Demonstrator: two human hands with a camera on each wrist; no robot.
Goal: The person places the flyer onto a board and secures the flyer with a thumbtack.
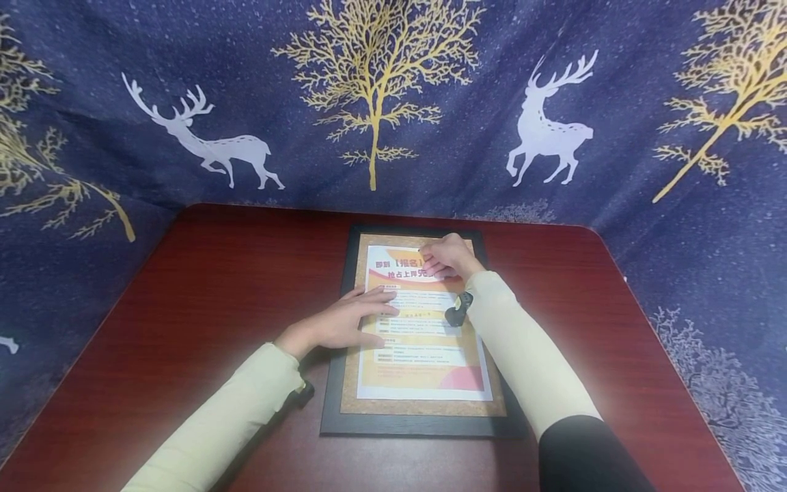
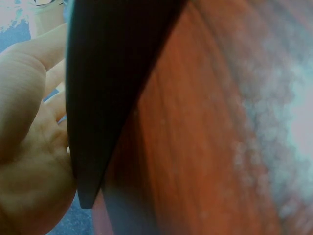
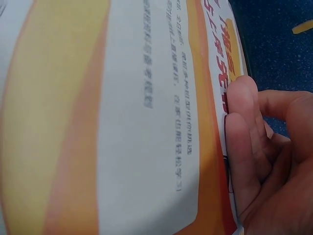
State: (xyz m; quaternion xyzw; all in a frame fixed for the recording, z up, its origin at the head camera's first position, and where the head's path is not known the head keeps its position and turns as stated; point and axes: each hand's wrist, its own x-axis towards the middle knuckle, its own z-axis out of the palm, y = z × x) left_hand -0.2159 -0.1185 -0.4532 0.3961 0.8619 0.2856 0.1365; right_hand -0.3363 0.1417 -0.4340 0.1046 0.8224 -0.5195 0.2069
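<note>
A printed poster in orange, white and pink lies on a cork board with a dark frame. My left hand rests on the poster's left side, fingers spread and reaching over the frame; the left wrist view shows its palm beside the frame's edge. Near the poster's upper right corner, my right hand has curled fingers and pinches a small dark thing at its fingertips. Its kind I cannot tell. In the right wrist view, curled fingertips touch the poster's printed surface.
The framed board lies on a dark red wooden table, toward the far edge. Behind and at the sides hangs a blue cloth with white deer and golden trees. Small black wrist cameras sit on the cream sleeves.
</note>
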